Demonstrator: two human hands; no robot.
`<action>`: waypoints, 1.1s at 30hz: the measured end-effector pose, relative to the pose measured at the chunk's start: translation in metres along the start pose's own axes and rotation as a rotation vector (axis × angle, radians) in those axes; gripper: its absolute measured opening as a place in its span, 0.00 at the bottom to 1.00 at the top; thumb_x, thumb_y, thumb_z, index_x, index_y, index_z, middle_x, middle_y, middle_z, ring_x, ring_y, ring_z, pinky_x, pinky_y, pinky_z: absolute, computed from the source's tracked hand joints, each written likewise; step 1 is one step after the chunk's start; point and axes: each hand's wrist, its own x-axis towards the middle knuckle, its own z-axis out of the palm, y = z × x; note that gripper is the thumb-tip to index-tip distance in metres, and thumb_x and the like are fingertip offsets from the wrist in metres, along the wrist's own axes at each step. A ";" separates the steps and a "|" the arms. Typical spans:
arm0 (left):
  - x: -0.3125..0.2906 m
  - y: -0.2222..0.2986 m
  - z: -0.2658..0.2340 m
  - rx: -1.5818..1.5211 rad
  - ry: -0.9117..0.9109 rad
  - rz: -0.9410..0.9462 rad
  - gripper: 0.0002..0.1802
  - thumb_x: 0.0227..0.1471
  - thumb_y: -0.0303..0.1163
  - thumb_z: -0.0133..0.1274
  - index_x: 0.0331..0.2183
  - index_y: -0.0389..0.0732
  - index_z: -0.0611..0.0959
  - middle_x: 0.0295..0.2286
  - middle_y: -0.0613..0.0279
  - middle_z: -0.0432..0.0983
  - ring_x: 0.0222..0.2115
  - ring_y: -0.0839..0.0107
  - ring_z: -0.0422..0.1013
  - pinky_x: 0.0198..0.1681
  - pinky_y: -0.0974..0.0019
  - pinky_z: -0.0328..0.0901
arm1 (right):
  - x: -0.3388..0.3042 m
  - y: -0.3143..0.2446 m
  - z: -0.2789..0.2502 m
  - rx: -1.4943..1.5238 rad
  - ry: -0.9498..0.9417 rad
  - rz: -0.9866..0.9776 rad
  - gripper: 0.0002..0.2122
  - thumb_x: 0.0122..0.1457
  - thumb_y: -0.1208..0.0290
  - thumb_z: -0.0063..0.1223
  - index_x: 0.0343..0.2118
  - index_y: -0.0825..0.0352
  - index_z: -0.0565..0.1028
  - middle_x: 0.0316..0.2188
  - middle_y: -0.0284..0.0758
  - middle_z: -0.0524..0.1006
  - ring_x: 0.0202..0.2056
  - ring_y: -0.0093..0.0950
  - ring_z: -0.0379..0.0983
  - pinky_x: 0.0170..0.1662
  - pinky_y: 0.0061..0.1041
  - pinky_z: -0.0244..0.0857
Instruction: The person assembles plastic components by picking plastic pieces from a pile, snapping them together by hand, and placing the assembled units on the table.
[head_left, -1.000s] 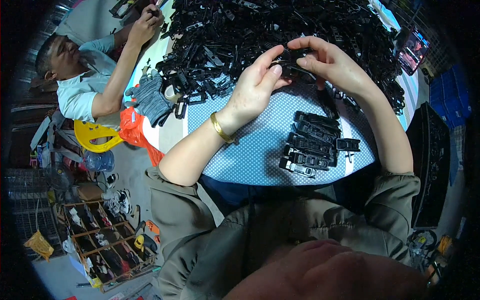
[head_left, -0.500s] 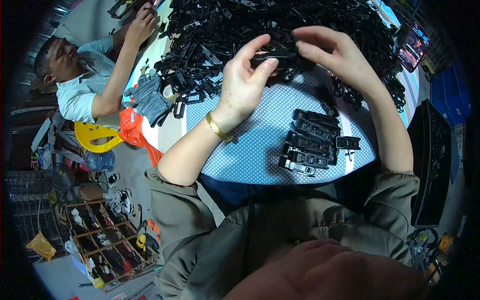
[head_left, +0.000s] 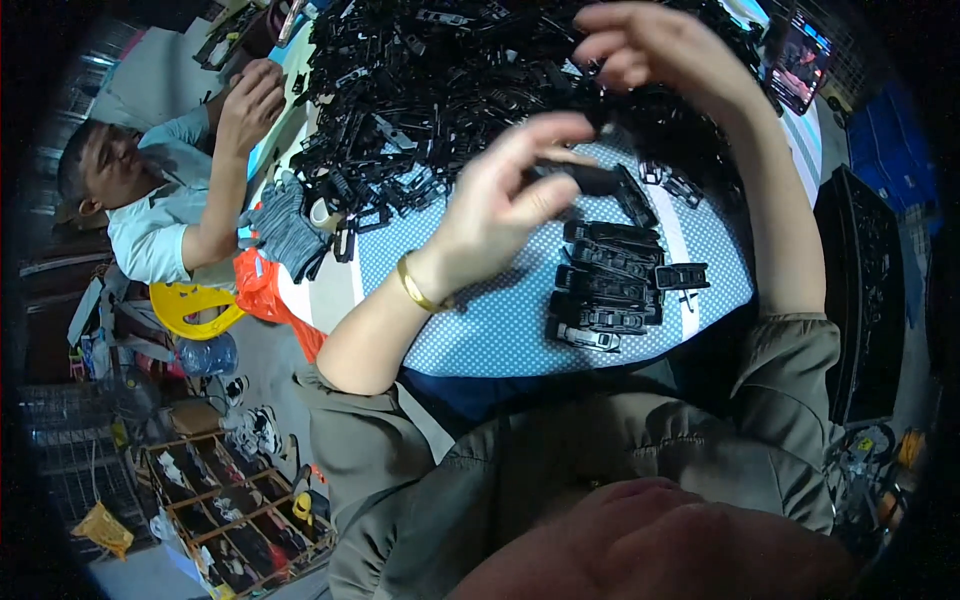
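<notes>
Left hand (head_left: 500, 195) pinching black plastic part (head_left: 590, 180)

workshop — heaped black plastic parts (head_left: 440, 90) | co-worker (head_left: 160, 200) sorting | work gloves (head_left: 285, 228)

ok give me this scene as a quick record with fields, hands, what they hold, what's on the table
left hand: left hand raised above the table, holding a black plastic part between thumb and fingers
right hand: right hand raised over the heap, fingers curled; what it holds cannot be told
table: blue dotted cloth
heap: big pile of black plastic parts across the far side
stack: neat rows of black parts near the table edge
other: a co-worker's hand at the pile's left; grey gloves
</notes>
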 end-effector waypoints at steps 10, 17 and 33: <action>0.003 -0.010 0.007 0.293 -0.277 0.262 0.15 0.40 0.26 0.56 0.36 0.39 0.78 0.34 0.57 0.74 0.39 0.64 0.69 0.42 0.65 0.65 | 0.006 0.043 0.020 -1.636 0.261 -0.067 0.09 0.44 0.74 0.50 0.31 0.64 0.75 0.30 0.32 0.73 0.37 0.31 0.68 0.36 0.28 0.66; 0.009 -0.025 -0.016 -0.030 0.248 -0.186 0.10 0.50 0.26 0.47 0.36 0.34 0.77 0.30 0.61 0.75 0.29 0.78 0.70 0.32 0.77 0.66 | 0.017 0.054 0.007 -1.710 0.202 -0.039 0.09 0.45 0.76 0.45 0.31 0.64 0.75 0.32 0.30 0.72 0.38 0.29 0.66 0.35 0.26 0.66; 0.014 -0.017 -0.004 0.897 0.327 0.202 0.28 0.39 0.27 0.56 0.46 0.36 0.69 0.34 0.55 0.72 0.34 0.63 0.67 0.36 0.67 0.64 | -0.003 0.010 0.074 -0.607 0.322 -0.355 0.08 0.44 0.80 0.49 0.31 0.71 0.73 0.27 0.36 0.74 0.28 0.24 0.73 0.32 0.21 0.67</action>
